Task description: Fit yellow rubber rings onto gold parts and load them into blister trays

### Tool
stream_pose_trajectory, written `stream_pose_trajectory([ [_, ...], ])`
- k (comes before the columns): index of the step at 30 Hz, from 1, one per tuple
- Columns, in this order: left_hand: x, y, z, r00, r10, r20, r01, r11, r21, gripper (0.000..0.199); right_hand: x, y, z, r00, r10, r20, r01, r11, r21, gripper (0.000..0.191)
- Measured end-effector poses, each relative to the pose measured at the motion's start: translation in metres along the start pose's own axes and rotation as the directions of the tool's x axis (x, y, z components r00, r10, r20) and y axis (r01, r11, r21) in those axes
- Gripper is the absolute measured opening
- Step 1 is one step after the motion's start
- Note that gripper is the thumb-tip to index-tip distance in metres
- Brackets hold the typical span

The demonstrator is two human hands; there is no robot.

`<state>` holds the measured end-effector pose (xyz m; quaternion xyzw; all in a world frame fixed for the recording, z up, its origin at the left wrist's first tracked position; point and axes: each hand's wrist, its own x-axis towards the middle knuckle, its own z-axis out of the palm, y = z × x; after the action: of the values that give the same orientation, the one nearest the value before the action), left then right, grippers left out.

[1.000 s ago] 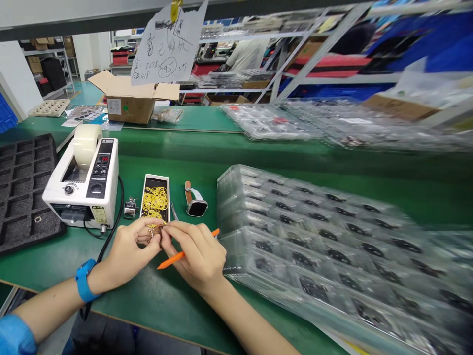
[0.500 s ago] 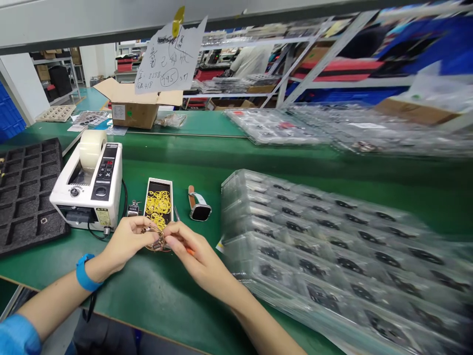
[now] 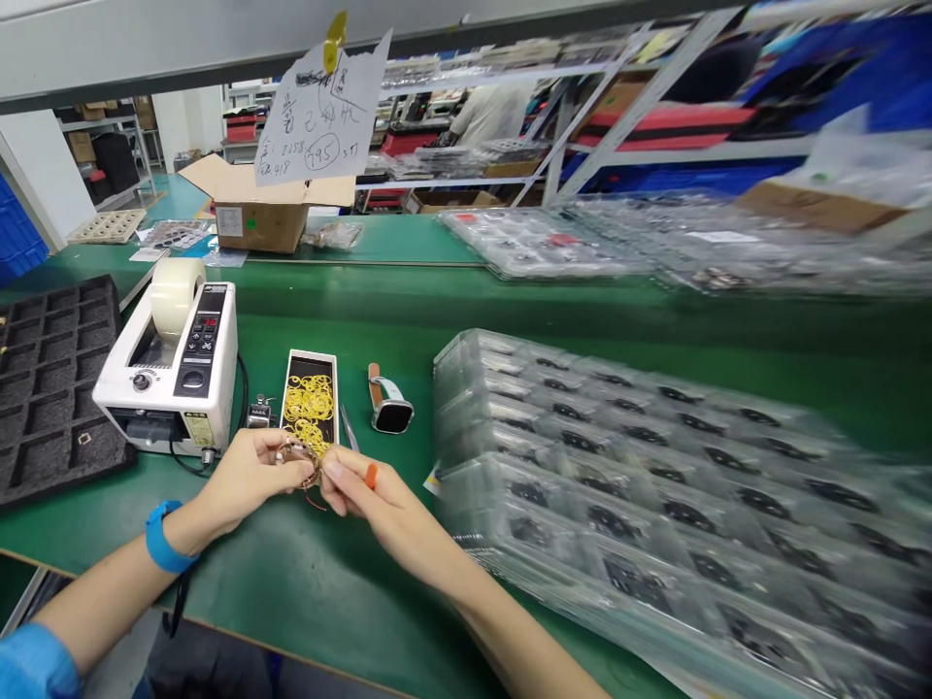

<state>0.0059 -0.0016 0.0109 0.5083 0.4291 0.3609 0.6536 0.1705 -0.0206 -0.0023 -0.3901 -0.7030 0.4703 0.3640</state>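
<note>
My left hand (image 3: pixel 251 476) is closed on a small round metal watch part (image 3: pixel 300 456), pinching it between thumb and fingers just in front of the yellow-ring box. My right hand (image 3: pixel 364 485) is closed at the right edge of that part, fingertips touching it. A small orange-ended thing (image 3: pixel 372 476) sticks up from between the right fingers; the rest of it is hidden. A thin reddish strand (image 3: pixel 316 503) hangs below the part. Behind the hands, a white box (image 3: pixel 336 388) holds many yellow rings (image 3: pixel 310 396). Tweezers (image 3: pixel 350 429) lie beside it.
A smartwatch (image 3: pixel 393 416) lies right of the box. On the left stand a tape dispenser (image 3: pixel 171 359), a metal tally counter (image 3: pixel 260 412) and a black foam tray (image 3: pixel 58 379). Stacked clear trays (image 3: pixel 655 485) fill the right. A handwritten sheet (image 3: pixel 316 116) hangs above.
The orange-ended thing has risen from beneath my right fingers to above them. The round watch part has turned a little in my hands. The view has shifted slightly.
</note>
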Motion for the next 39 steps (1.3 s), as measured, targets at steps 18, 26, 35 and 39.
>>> stream_pose_trajectory([
  [18, 0.001, -0.028, -0.006, 0.702, 0.670, 0.241, -0.498, 0.221, 0.839, 0.034, 0.010, 0.004, 0.008, 0.942, 0.325, -0.083, -0.248, 0.842, 0.480, 0.050],
  [26, -0.023, -0.030, 0.003, 0.651, 0.696, 0.303, -0.435, 0.016, 0.900, 0.043, 0.004, 0.001, 0.014, 0.952, 0.238, -0.194, -0.179, 0.943, 0.281, 0.050],
  [35, -0.075, -0.029, -0.069, 0.626, 0.153, -0.764, -0.220, 0.975, 0.015, 0.046, 0.000, -0.005, 0.010, 0.901, -0.048, -0.431, 0.017, 0.997, -0.075, 0.031],
  [39, -0.070, -0.018, -0.086, 0.676, 0.156, -0.720, -0.250, 0.968, -0.026, 0.044, 0.003, 0.004, 0.011, 0.889, -0.111, -0.444, 0.077, 0.993, -0.094, 0.033],
])
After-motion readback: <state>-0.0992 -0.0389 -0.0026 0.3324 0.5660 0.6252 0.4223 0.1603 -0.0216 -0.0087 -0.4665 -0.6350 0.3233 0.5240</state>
